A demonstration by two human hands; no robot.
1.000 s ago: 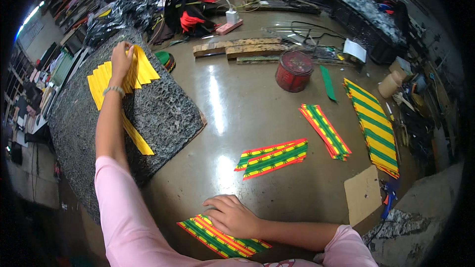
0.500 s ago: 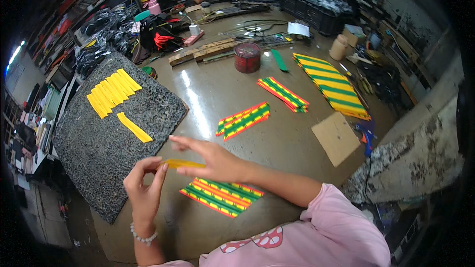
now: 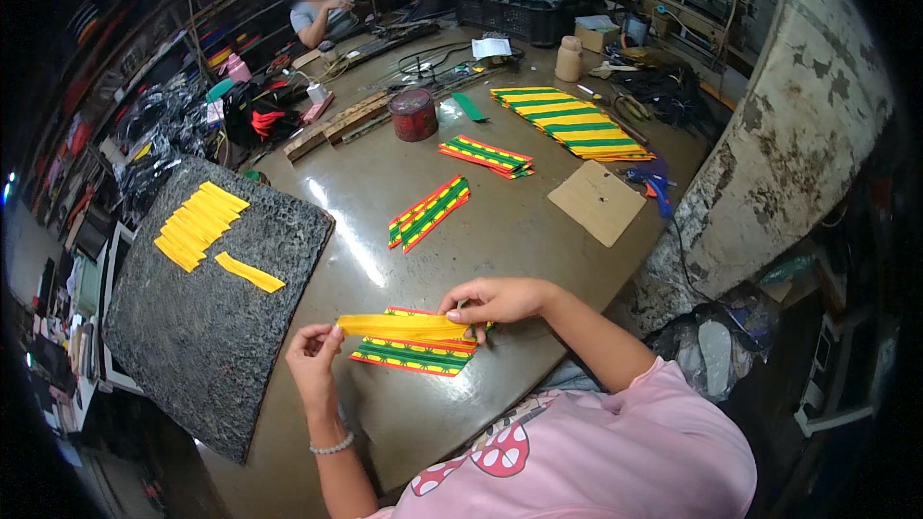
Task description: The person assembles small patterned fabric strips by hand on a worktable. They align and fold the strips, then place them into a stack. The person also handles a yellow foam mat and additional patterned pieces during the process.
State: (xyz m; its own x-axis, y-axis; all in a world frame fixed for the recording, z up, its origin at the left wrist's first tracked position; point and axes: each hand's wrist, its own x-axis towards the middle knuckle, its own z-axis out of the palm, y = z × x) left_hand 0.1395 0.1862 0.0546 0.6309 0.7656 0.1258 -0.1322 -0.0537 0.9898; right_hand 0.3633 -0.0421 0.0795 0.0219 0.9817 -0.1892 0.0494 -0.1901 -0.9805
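Observation:
A flat yellow strip (image 3: 404,328) is stretched between my two hands, low over the near part of the table. My left hand (image 3: 312,354) pinches its left end between thumb and fingertips. At the other end, my right hand (image 3: 502,301) grips the strip with fingers bent round it; a bit of green shows by those fingertips, too small to make out. Beneath the yellow strip lie patterned green, yellow and red strips (image 3: 413,358), partly covered by it. Farther off are two more small groups of patterned strips, one left (image 3: 430,213) and one right (image 3: 487,156).
A dark rough slab (image 3: 207,327) at left bears a row of yellow strips (image 3: 200,224) and a single one (image 3: 250,272). Green-and-yellow striped pieces (image 3: 567,123), cardboard (image 3: 596,204) and a blue glue gun (image 3: 654,190) lie right. Beyond stand a red tin (image 3: 413,115) and a seated person (image 3: 322,19).
My right hand has moved from above the yellow strip to its right end, and the strip is now drawn out lengthwise over the near patterned strips. The view has shifted rightward.

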